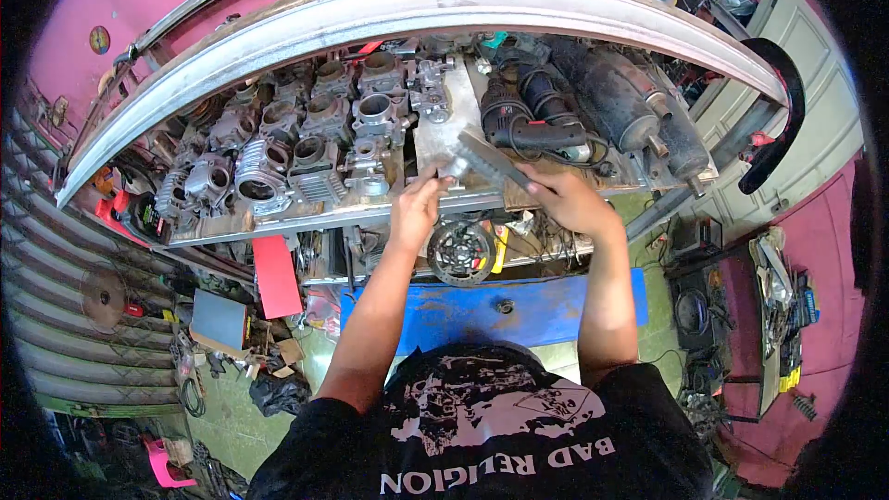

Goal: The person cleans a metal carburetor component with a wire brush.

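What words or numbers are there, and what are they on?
"BAD RELIGION", on the black shirt, turned upside down.
Round plaque on the wall: too small to read.
Power tool: any marks are too small and blurred to read.
I can't read any numbers.

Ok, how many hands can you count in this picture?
2: the left hand, holding a small metal part by the bench's front edge, and the right hand, gripping a long dark tool. No other hand shows.
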A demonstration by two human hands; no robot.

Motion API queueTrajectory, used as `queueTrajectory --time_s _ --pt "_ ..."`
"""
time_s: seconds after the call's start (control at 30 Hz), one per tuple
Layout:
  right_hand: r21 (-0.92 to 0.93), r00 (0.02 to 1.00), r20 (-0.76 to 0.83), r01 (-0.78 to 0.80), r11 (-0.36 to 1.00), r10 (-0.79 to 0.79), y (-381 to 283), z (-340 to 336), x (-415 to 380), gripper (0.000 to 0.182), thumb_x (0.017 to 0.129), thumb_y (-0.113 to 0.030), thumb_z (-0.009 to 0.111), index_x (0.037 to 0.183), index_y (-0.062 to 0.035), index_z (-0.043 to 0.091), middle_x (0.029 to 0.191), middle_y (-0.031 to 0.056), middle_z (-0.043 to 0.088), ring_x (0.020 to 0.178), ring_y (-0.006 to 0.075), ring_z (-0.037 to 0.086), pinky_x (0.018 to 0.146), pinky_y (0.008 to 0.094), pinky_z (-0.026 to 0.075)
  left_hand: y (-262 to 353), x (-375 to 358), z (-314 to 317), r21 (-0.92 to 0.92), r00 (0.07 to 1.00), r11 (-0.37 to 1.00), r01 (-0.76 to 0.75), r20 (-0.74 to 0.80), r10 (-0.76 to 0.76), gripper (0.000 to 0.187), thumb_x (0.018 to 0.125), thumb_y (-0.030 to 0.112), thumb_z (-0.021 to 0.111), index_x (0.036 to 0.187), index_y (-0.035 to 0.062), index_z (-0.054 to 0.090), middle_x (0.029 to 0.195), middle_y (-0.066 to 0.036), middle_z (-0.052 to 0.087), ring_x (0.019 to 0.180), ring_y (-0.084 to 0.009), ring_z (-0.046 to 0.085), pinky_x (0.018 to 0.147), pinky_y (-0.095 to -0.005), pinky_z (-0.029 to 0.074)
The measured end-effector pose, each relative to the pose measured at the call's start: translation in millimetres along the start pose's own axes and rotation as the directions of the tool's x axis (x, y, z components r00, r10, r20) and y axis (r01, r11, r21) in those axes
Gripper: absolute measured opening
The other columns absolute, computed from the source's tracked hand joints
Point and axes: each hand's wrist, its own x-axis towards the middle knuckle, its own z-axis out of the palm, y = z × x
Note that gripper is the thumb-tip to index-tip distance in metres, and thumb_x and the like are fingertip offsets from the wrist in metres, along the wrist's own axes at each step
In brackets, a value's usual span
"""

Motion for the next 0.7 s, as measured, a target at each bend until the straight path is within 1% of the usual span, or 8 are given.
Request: queueTrajectory --time_s 0.13,0.2,0.33,0.47,0.53,0.57,0.67,0.7 --pt "-0.016 0.989 -0.061 0.130 0.991 -0.131 -4.2 -9.1 -17.0 0.042 0.103 -0.029 0.060 0.141 -0.0136 0.060 0.109 0.0241 0.070 0.097 0.0328 0.073 0.090 0.0382 0.052 1.7 -0.1 2.0 -0.036 1.000 0.999 -0.014 -0.001 0.014 0.024 0.083 -0.003 0.069 0.100 0.0127 0.075 0.131 -0.007 0.069 0.098 -0.0322 0.072 0.081 -0.0408 0.058" --pt "-0.255 0.990 -0.137 -0.060 0.965 0.026 -29.4 -3.1 -13.9 0.042 0.102 -0.029 0.059 0.142 -0.0178 0.060 0.107 0.0248 0.070 0.098 0.0367 0.072 0.090 0.0400 0.052 6.4 1.1 -0.7 -0.041 1.000 0.999 0.018 0.011 -0.017 0.023 0.083 -0.003 0.069 0.098 0.0131 0.075 0.132 -0.006 0.068 0.099 -0.0313 0.072 0.081 -0.0412 0.059" --pt "-0.104 0.978 -0.199 0.041 0.994 -0.061 11.4 39.9 9.7 0.041 0.102 -0.030 0.058 0.142 -0.0206 0.060 0.113 0.0232 0.070 0.104 0.0396 0.069 0.091 0.0427 0.052 11.4 7.6 -5.7 -0.077 0.999 0.997 0.009 0.053 -0.004 0.023 0.084 -0.002 0.068 0.097 0.0142 0.075 0.131 -0.003 0.069 0.102 -0.0299 0.072 0.082 -0.0411 0.058" --pt "-0.118 0.986 -0.073 -0.156 0.981 0.148 -35.1 2.5 -39.3 0.040 0.100 -0.027 0.060 0.139 -0.0171 0.063 0.117 0.0222 0.069 0.106 0.0409 0.067 0.090 0.0456 0.053 7.1 11.9 -10.4 -0.051 0.982 0.997 -0.063 0.177 0.071 0.025 0.083 0.001 0.069 0.102 0.0171 0.075 0.132 0.000 0.068 0.107 -0.0278 0.070 0.086 -0.0407 0.058" --pt "-0.318 0.979 -0.184 -0.140 0.938 0.084 -39.8 -0.5 -53.8 0.040 0.097 -0.024 0.063 0.137 -0.0172 0.064 0.113 0.0221 0.070 0.103 0.0392 0.069 0.088 0.0468 0.054 12.1 18.7 -11.6 -0.047 0.978 0.996 -0.070 0.195 0.078 0.027 0.083 0.003 0.069 0.105 0.0182 0.075 0.132 0.001 0.068 0.108 -0.0273 0.070 0.087 -0.0408 0.057" --pt "-0.332 0.968 -0.231 -0.175 0.927 0.100 -43.2 5.8 -53.9 0.039 0.096 -0.023 0.063 0.135 -0.0201 0.066 0.095 0.0220 0.072 0.092 0.0408 0.070 0.081 0.0464 0.054 15.3 22.0 -11.1 -0.050 0.973 0.994 -0.093 0.207 0.102 0.028 0.083 0.004 0.070 0.107 0.0182 0.074 0.133 0.001 0.068 0.109 -0.0281 0.069 0.088 -0.0409 0.057" --pt "-0.292 0.913 -0.405 -0.166 0.942 0.036 -32.9 45.7 -38.6 0.042 0.092 -0.022 0.068 0.134 -0.0188 0.067 0.098 0.0183 0.075 0.092 0.0374 0.071 0.083 0.0488 0.054 18.8 27.5 -4.3 -0.055 0.966 0.985 -0.166 0.190 0.174 0.032 0.083 0.006 0.073 0.113 0.0171 0.072 0.131 -0.001 0.068 0.102 -0.0288 0.070 0.084 -0.0400 0.057" --pt "-0.345 0.853 -0.504 -0.053 0.937 -0.137 -25.7 61.0 -34.1 0.043 0.092 -0.023 0.069 0.135 -0.0196 0.067 0.096 0.0179 0.075 0.088 0.0367 0.072 0.084 0.0483 0.053 18.5 30.2 -1.1 -0.052 0.963 0.976 -0.211 0.162 0.217 0.035 0.082 0.007 0.075 0.116 0.0159 0.071 0.129 -0.003 0.069 0.094 -0.0287 0.070 0.080 -0.0389 0.057"
